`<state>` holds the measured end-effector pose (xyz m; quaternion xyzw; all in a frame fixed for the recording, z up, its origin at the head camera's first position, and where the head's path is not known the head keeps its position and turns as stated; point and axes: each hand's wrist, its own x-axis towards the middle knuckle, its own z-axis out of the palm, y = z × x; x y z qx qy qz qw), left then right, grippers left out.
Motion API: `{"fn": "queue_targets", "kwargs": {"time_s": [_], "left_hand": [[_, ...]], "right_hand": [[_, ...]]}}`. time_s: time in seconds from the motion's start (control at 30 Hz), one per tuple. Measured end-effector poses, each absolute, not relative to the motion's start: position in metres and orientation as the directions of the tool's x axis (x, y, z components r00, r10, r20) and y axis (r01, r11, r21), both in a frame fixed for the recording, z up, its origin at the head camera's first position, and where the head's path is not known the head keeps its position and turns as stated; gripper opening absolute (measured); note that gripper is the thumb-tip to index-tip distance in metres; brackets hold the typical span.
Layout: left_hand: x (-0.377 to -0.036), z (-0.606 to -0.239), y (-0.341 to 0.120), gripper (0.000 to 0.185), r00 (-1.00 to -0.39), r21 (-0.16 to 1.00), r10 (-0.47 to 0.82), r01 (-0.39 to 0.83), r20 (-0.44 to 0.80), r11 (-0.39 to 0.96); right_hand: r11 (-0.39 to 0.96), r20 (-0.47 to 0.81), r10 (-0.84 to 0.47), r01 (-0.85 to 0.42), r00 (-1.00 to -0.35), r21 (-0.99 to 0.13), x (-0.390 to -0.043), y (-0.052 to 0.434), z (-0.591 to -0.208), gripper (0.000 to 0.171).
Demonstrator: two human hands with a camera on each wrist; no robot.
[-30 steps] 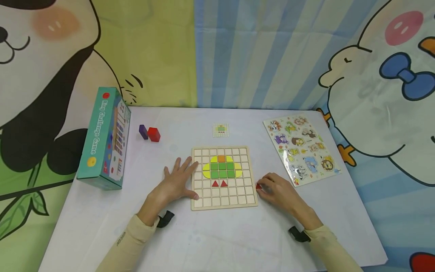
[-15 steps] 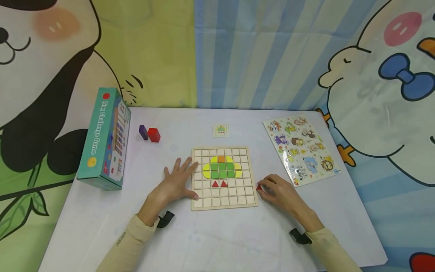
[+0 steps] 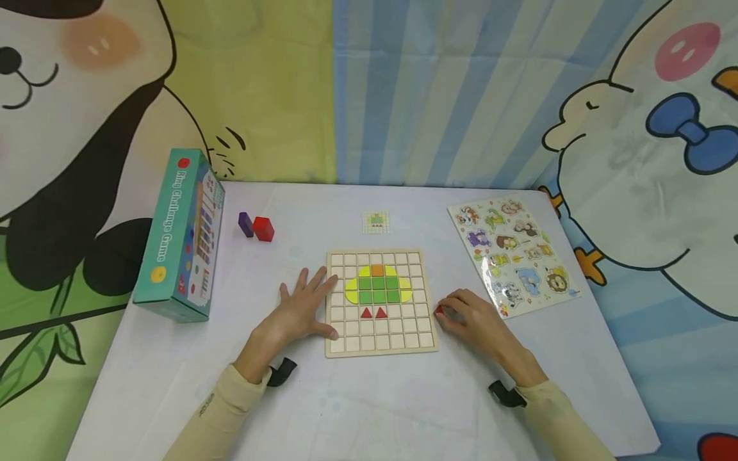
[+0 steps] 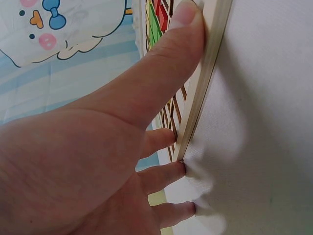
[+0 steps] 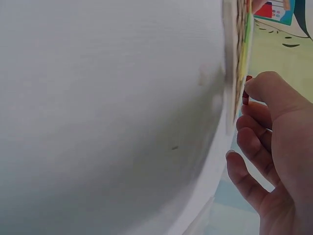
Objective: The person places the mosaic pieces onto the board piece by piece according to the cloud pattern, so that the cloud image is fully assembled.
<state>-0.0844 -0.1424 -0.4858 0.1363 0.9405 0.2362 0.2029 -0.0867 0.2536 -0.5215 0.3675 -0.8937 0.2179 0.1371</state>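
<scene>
A wooden grid board (image 3: pixel 423 342) lies in the middle of the white table (image 3: pixel 357 410). It carries yellow, green and orange tiles (image 3: pixel 378 284) and two red triangles (image 3: pixel 373 313). My left hand (image 3: pixel 300 307) lies flat with straight fingers against the board's left edge (image 4: pixel 203 88), the thumb along its rim. My right hand (image 3: pixel 464 314) sits just off the board's right edge and pinches a small red piece (image 3: pixel 439 310), which also shows at the fingertips in the right wrist view (image 5: pixel 246 93).
A teal game box (image 3: pixel 175 237) stands at the left. A purple block (image 3: pixel 245 224) and a red block (image 3: pixel 263 228) lie behind the board, with a small pattern card (image 3: pixel 376 221). An animal puzzle sheet (image 3: pixel 513 253) lies at the right.
The right hand with the red piece has risen slightly beside the board's right edge. The left hand has stayed in place.
</scene>
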Motion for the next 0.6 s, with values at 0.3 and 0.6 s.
{"fn": "queue_targets", "kwargs": {"time_s": [0.3, 0.6], "left_hand": [[-0.084, -0.488, -0.142, 0.12, -0.877, 0.501, 0.348, 0.148, -0.333, 0.853], [-0.085, -0.486, -0.142, 0.119, -0.879, 0.497, 0.34, 0.142, -0.335, 0.856]], "right_hand": [[0.56, 0.407, -0.651, -0.767, -0.641, -0.313, -0.105, 0.214, -0.506, 0.029], [0.521, 0.391, -0.697, -0.799, -0.601, -0.3, -0.11, 0.182, -0.507, 0.025]]}}
